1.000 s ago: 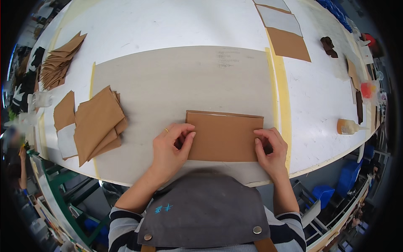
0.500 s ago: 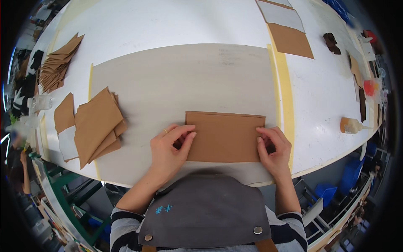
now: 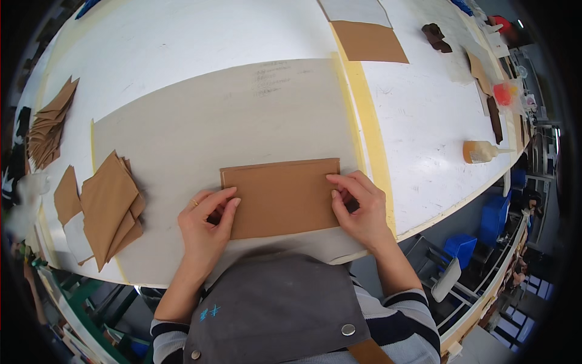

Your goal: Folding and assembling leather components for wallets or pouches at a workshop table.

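A flat rectangular brown panel (image 3: 282,203), which looks like leather, lies on the grey mat in front of me. A narrow strip runs along its far edge, as if folded or doubled there. My left hand (image 3: 206,224) pinches the panel's left edge between thumb and forefinger. At the right edge, my right hand (image 3: 362,206) grips it the same way, thumb and fingertips close together. Any layers beneath the panel are hidden.
Left of the panel is a loose stack of brown pieces (image 3: 112,206), with a fanned pile (image 3: 51,127) beyond. Yellow tape (image 3: 373,133) borders the grey mat (image 3: 242,115). On the right are a glue bottle (image 3: 481,151) and a dark scrap (image 3: 435,37); a brown panel (image 3: 370,42) lies far off.
My view has turned to the right, so the table and everything on it appear shifted left and slightly rotated. Both hands keep their pinch on the panel's side edges.
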Demonstrator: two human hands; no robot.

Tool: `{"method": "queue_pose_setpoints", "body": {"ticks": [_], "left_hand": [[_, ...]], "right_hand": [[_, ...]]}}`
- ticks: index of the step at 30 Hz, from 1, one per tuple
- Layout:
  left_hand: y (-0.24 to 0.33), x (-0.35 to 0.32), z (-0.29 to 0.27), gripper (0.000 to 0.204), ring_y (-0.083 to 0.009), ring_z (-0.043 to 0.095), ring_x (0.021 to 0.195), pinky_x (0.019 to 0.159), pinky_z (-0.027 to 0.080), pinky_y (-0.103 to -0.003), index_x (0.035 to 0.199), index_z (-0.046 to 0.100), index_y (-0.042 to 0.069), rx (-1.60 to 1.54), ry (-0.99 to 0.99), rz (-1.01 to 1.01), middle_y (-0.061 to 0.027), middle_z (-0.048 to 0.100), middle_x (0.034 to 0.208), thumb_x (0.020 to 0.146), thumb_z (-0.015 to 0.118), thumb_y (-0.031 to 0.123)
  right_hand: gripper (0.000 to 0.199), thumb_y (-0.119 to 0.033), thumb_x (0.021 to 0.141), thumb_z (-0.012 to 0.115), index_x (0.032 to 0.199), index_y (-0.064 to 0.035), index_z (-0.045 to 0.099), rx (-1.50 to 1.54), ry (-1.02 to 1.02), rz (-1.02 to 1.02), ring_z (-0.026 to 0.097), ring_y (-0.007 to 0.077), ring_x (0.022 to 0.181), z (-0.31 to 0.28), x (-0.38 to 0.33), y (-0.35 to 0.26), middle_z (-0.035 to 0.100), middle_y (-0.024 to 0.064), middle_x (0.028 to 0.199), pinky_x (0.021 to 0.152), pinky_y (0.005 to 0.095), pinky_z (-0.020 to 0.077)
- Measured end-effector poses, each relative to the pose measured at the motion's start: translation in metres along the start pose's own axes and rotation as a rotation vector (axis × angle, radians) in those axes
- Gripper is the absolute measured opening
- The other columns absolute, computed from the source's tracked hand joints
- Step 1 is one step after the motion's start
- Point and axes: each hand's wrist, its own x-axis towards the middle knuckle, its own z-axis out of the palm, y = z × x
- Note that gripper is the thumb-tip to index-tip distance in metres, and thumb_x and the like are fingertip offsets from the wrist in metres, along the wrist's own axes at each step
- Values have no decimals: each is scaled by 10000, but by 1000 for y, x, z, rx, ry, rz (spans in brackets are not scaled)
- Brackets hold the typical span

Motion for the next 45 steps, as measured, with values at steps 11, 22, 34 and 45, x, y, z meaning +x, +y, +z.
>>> {"method": "queue_pose_setpoints", "body": {"ticks": [11, 22, 34, 45], "left_hand": [[0, 2, -1, 258, -250, 624, 968, 754, 486, -334, 1032, 721, 44, 534, 20, 534, -62, 632, 1251, 779, 770, 23], [4, 2, -27, 745, -319, 434, 1329, 1138, 267, -550, 1417, 534, 117, 700, -303, 472, -29, 476, 1480, 744, 815, 268], [-3, 9, -53, 919, -363, 173, 1520, 1208, 36, -603, 1541, 375, 135, 532, -577, 386, -13, 329, 1618, 741, 812, 250], [-1, 5, 30, 767, -358, 231, 1503, 1210, 175, -530, 1532, 281, -28, 547, -345, 582, -181, 276, 1612, 936, 626, 308]], "right_hand": [[278, -122, 817, 734, 1090, -75, 718, -545, -39, -244, 575, 255, 1204, -9, -3, -13, 629, 59, 1233, 840, 386, 495], [834, -358, 747, 821, 1484, -210, 460, -527, -475, -72, 222, 332, 1511, -44, -3, -6, 394, -70, 1574, 1205, 612, 176], [888, -216, 780, 805, 1549, -207, 361, -262, -665, 13, 90, 338, 1546, -63, 5, 0, 281, -18, 1642, 1226, 595, 35], [799, -444, 943, 607, 1568, -73, 275, -446, -427, -276, 205, 270, 1527, 32, 9, -30, 249, 102, 1643, 1220, 562, 83]]}}
